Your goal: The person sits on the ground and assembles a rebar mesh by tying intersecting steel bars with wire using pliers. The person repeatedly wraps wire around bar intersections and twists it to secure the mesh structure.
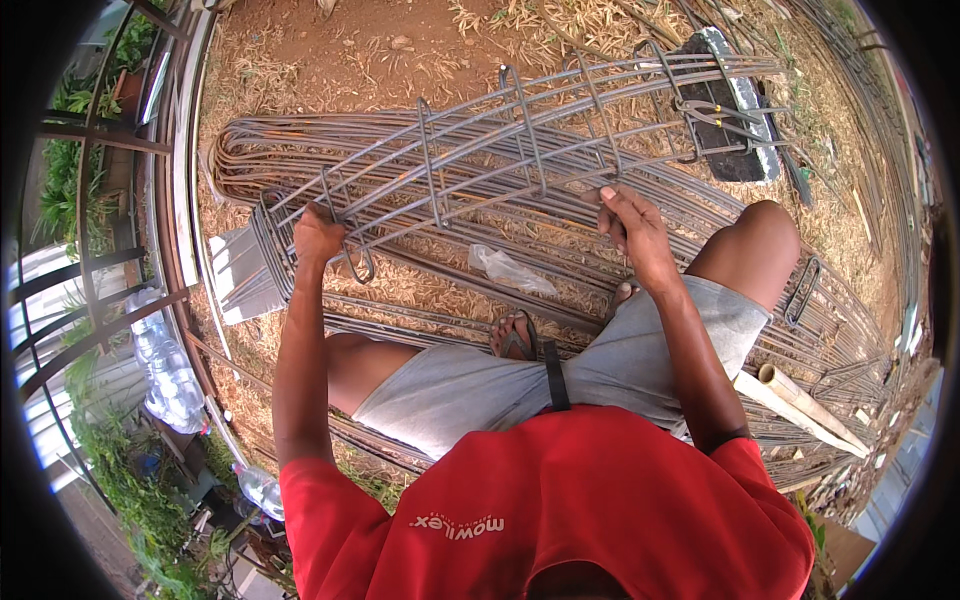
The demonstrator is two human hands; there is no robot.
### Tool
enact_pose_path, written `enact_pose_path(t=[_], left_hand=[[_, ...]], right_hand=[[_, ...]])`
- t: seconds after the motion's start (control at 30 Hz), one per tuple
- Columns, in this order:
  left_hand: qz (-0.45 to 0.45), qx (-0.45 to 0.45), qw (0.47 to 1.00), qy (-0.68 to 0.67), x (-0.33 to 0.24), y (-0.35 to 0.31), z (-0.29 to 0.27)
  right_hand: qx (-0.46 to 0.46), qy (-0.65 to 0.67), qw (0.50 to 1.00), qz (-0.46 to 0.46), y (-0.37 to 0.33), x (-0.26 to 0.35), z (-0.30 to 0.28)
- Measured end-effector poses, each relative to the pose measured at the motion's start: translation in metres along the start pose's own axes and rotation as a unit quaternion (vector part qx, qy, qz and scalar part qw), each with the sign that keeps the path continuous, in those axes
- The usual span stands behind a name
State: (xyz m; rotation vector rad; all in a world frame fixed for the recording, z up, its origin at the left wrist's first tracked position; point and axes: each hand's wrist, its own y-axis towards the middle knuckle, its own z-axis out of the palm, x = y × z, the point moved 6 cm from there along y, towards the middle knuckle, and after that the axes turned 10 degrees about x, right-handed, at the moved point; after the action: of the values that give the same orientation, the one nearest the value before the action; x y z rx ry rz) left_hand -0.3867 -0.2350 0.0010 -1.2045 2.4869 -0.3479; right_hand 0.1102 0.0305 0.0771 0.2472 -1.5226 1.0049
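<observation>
A red shirt (560, 500) and grey shorts (470, 385) sit closest, a sandalled foot (515, 338) tucked between the knees. Just past the knees lies the cage of steel bars (500, 150), resting on more bars spread over the straw-strewn ground (330, 50). The left hand (318, 236) is closed around a bar near the cage's looped end; the right hand (632, 225) pinches a bar further along. It looks heavy, stiff and rough, unlikely to slip. Best held on the long bars beside a cross-loop. A dark block (730, 110) props its far end.
</observation>
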Motion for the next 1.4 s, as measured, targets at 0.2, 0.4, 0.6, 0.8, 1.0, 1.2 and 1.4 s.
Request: enact_pose_path(t=[0.2, 0.4, 0.6, 0.8, 1.0, 1.2, 1.4], left_hand=[[-0.036, -0.076, 0.996, 0.029, -0.029, 0.022, -0.049], [0.113, 0.137, 0.932, -0.317, -0.172, -0.034, -0.042], [0.214, 0.323, 0.708, -0.59, -0.288, -0.112, -0.019], [0.248, 0.314, 0.637, -0.659, -0.288, -0.108, -0.019], [0.203, 0.19, 0.641, -0.715, -0.289, -0.102, -0.023], [0.192, 0.212, 0.658, -0.697, -0.292, -0.114, -0.039], [0.147, 0.231, 0.702, -0.657, -0.285, -0.096, -0.021]], right_hand=[[0.018, 0.081, 0.997, -0.004, 0.008, -0.013, 0.012], [0.127, 0.13, 0.983, 0.007, -0.003, -0.012, 0.057], [0.246, 0.202, 0.948, 0.023, -0.01, -0.008, 0.085], [0.301, 0.291, 0.906, 0.062, -0.019, -0.008, 0.088], [0.308, 0.293, 0.905, 0.035, -0.028, -0.005, 0.096], [0.225, 0.063, 0.97, 0.06, -0.02, -0.032, 0.102], [0.134, 0.447, 0.884, 0.009, -0.002, -0.004, 0.064]])
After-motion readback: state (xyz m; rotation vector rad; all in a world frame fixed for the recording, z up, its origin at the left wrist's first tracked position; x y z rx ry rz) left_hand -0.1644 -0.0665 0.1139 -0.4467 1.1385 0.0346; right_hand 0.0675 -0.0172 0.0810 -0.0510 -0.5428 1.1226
